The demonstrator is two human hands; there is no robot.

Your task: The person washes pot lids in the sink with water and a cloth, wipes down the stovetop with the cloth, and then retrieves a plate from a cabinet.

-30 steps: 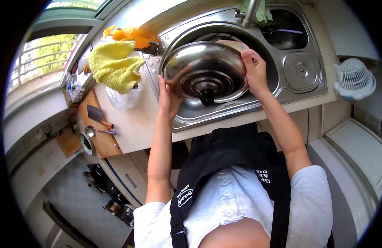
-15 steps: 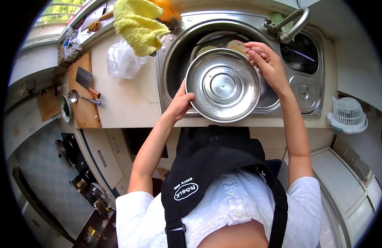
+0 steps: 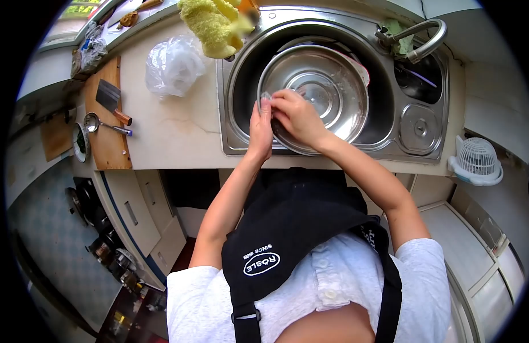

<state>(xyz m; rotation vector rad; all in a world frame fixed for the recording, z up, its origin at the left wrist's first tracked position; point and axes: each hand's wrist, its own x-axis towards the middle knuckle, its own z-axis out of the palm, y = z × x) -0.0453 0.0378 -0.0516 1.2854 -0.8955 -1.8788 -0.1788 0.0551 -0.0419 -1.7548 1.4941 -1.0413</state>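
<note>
A round stainless steel basin (image 3: 347, 106) with ring marks in its bottom is held over the sink. Its near-left rim is in my left hand (image 3: 261, 130), which is closed with the thumb along the edge. My right hand (image 3: 298, 119) reaches across the basin to that same rim, fingers pinched together beside my left thumb. A small shiny, translucent bit (image 3: 266, 96) shows at the fingertips; what it is I cannot make out. Behind the basin, the rim of other dishes (image 3: 361, 71) shows in the sink (image 3: 241, 68), mostly hidden.
A curved faucet (image 3: 430, 43) stands at the back right, beside a small side basin (image 3: 421, 80). Left of the sink are a yellow towel (image 3: 213, 26), a clear plastic bag (image 3: 175, 66), and a cutting board (image 3: 110, 151) with a cleaver (image 3: 108, 94) and ladle (image 3: 92, 122). A white basket (image 3: 476, 159) sits right.
My right hand has moved from the basin's far-right rim across to the left rim, beside my left hand. The basin has shifted slightly up in view, covering more of the dishes behind it.
</note>
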